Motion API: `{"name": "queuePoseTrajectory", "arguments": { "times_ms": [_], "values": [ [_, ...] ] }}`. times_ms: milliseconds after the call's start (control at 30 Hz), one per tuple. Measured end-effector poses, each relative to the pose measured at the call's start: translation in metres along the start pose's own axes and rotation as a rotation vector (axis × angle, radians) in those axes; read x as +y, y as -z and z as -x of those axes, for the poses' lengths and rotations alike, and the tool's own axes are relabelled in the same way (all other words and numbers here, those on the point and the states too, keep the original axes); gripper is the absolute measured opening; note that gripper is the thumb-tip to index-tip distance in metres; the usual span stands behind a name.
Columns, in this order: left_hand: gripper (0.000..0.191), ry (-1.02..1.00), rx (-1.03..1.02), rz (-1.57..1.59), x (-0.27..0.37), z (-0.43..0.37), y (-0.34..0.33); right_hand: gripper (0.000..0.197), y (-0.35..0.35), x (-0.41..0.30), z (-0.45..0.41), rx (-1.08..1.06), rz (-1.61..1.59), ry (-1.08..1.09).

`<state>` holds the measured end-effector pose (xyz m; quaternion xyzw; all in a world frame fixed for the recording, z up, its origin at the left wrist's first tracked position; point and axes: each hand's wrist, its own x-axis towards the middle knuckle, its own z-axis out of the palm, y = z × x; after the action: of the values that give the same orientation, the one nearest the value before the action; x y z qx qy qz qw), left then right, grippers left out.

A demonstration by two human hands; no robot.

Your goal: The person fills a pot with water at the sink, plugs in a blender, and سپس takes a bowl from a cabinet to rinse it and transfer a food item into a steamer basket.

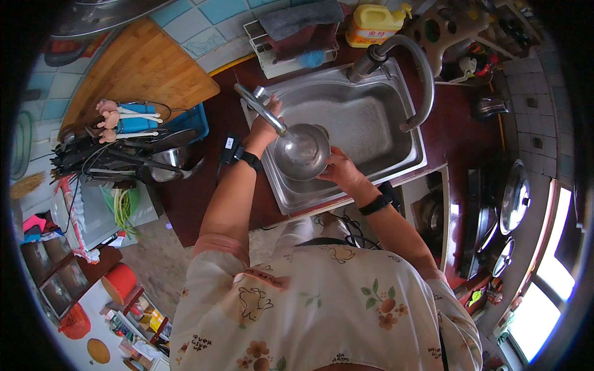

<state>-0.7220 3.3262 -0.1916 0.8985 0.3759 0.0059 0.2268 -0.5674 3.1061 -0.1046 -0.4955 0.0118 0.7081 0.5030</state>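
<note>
A round metal bowl (301, 155) is in the left part of the stainless-steel sink (366, 116), below the spout of a slim chrome tap (260, 109). The fingers of my right hand (342, 170) grip the bowl's right rim. My left hand (265, 132) reaches up beside the bowl, partly behind the spout. Its fingertips are close to the slim tap's base, and whether they touch the handle cannot be told. A larger tap with a curved neck (427, 69) arches over the sink's right side.
Behind the sink are a white wire rack (276, 68) with cloths and a yellow pump jug (373, 25). To the left stand a wooden cutting board (144, 69) and a heap of utensils (139, 157). A pot lid (515, 197) is at the far right.
</note>
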Motion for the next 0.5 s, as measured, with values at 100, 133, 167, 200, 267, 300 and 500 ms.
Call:
{"name": "queuePoseTrajectory", "arguments": {
  "times_ms": [100,133,167,200,267,300,500],
  "values": [
    [0.050,-0.099,0.119,0.029,-0.008,0.002,-0.006,0.056,0.001,0.002,-0.001,-0.010,0.009,-0.012],
    [0.048,-0.102,0.132,0.011,-0.007,0.002,-0.006,0.056,0.000,0.001,0.000,-0.008,0.030,-0.015],
    [0.046,-0.105,0.146,-0.007,-0.006,0.002,-0.005,0.056,-0.001,0.000,0.000,-0.006,0.052,-0.018],
    [0.046,-0.105,0.145,-0.007,-0.005,0.002,-0.003,0.056,-0.003,-0.001,0.002,-0.006,0.052,-0.019],
    [0.039,-0.099,0.185,0.128,-0.002,0.003,0.001,0.065,-0.006,-0.002,0.005,0.000,0.074,-0.014],
    [0.039,-0.101,0.183,0.127,0.001,0.003,0.002,0.065,-0.005,-0.001,0.004,0.001,0.071,-0.014],
    [0.031,-0.091,0.392,0.182,-0.011,-0.008,-0.015,0.066,0.000,0.005,0.002,-0.002,0.072,-0.005]
  ]
}}
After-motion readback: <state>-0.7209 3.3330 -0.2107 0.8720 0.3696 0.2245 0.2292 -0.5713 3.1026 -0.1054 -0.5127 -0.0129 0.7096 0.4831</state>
